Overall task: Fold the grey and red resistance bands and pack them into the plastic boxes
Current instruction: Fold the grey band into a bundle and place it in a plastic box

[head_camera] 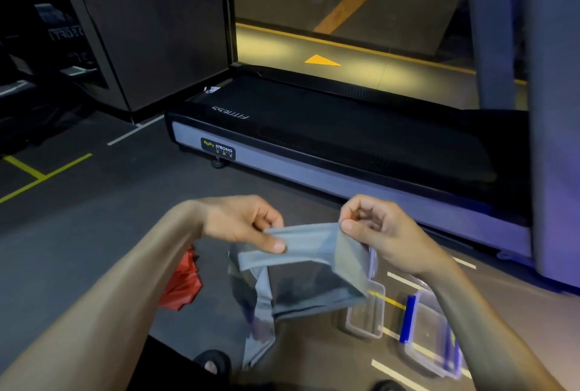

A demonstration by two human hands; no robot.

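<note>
Grey band [301, 268] in both pinching hands

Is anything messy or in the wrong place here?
A bit. The red band lies crumpled on the floor, not folded or packed. Both boxes look empty. The left hand and right hand pinch the grey band.

Arms: we see both forearms bare, no sleeves showing.
Hands: our left hand [241, 222] and right hand [379, 227] wear no gloves.
Feet: we see dark open-toed sandals [213, 362].
</note>
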